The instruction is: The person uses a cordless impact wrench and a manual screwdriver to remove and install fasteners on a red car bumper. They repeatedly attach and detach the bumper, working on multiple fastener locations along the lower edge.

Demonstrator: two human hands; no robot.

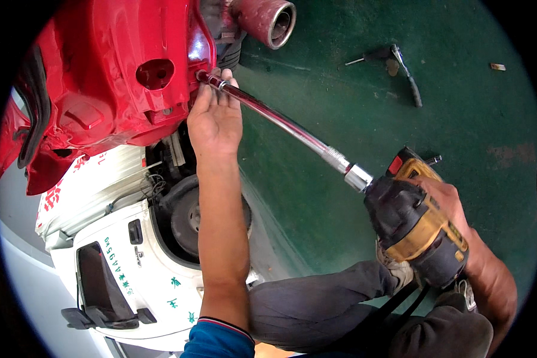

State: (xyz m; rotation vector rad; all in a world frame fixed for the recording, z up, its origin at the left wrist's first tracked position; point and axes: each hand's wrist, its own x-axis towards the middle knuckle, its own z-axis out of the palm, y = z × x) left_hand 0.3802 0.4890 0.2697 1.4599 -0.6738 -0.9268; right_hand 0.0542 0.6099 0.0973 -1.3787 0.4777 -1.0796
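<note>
My right hand [444, 200] is wrapped round the grip of a yellow and black cordless impact wrench [414, 230]. From its nose a long chrome extension bar [286, 122] runs up and left to a socket [209, 78] at its far end. That socket meets the lower edge of a glossy red vehicle body panel [116, 53]. My left hand [216, 119], palm up, steadies the socket end of the bar between thumb and fingers. The fastener inside the socket is hidden.
A ratchet wrench [407, 74] and a dark tool [376, 55] lie on the green floor [316, 65]. Beside the red panel hangs a dull red pipe [268, 21] with an open end. A white truck [137, 268] stands at lower left. My bent legs [322, 304] are below.
</note>
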